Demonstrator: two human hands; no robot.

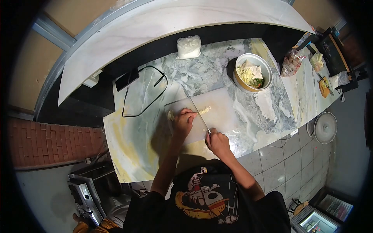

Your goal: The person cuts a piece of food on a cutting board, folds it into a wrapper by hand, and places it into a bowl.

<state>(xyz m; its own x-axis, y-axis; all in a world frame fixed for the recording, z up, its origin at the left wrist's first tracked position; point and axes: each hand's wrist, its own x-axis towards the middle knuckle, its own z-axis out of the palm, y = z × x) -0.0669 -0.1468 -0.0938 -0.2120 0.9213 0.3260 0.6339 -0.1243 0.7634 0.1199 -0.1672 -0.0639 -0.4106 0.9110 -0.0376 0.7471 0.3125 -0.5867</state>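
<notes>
Knife work on board

L hand (183, 121) pressed down on pale food piece (170, 115), left end of cutting board (223, 116). R hand (217, 141) closed round knife (199, 115) handle, blade across board. Cut bits (205, 110) just right of blade. Best, I'd judge: fingertips tucked, even slices. Bowl (243, 58) far right.

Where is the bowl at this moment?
In the head view the bowl stands on the counter, up and right of the cutting board, beyond the right hand that holds the knife.
</notes>
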